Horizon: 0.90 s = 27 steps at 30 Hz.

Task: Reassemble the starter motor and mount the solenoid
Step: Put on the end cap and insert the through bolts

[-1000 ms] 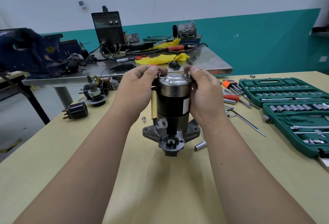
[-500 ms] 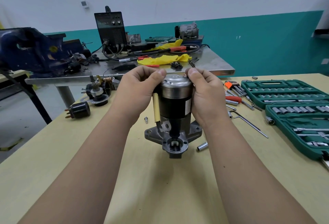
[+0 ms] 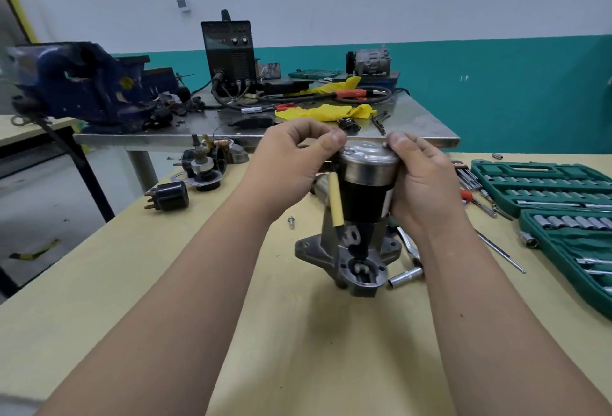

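The starter motor [image 3: 362, 197] stands upright on the yellow table [image 3: 298, 349], black body under a silver end cap, grey nose housing at the bottom. A tan-sleeved lead hangs down its left side. My left hand [image 3: 291, 167] pinches something small at the cap's upper left edge; what it is stays hidden. My right hand [image 3: 420, 180] wraps the motor's right side, its thumb on the cap's rim. The black solenoid [image 3: 169, 196] lies apart at the left of the table.
Loose parts [image 3: 205, 165] sit behind the solenoid. A small bolt [image 3: 291, 222] and a socket [image 3: 405, 278] lie by the motor. Green socket cases [image 3: 543, 184] and hex keys [image 3: 463, 174] fill the right. A steel bench [image 3: 231, 134] with a blue vise [image 3: 79, 84] stands behind.
The camera view has shifted slightly, so the motor sits further right in frame. My left thumb and fingers have closed tighter over the cap's left edge. The motor stays upright.
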Tool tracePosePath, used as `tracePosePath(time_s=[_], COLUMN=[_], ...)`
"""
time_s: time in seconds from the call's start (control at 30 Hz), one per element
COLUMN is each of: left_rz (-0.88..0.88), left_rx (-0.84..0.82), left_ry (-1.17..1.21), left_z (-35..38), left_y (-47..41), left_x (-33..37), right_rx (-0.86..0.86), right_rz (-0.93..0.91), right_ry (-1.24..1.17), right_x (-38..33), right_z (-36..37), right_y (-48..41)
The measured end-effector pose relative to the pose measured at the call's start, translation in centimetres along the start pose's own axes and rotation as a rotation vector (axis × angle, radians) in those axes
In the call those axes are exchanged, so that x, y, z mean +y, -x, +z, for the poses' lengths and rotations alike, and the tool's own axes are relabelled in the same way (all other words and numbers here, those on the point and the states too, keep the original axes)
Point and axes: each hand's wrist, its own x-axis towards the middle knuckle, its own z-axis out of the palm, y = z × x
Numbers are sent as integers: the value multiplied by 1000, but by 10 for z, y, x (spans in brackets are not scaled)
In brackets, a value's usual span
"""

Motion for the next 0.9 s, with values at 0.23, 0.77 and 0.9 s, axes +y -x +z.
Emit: tracePosePath(time_s=[0.23, 0.77, 0.9], left_rz=[31, 8, -5], left_rx=[42, 45, 4], left_ry=[-106, 336, 253], left_z=[0, 6, -5], left_y=[-1, 3, 2], left_x=[-3, -18, -18], right_rx=[76, 35, 1], right_rz=[19, 7, 30], right_ry=[-4, 55, 27], right_x=[5, -1, 1], right_z=[9, 17, 16], right_y=[-5, 2, 5])
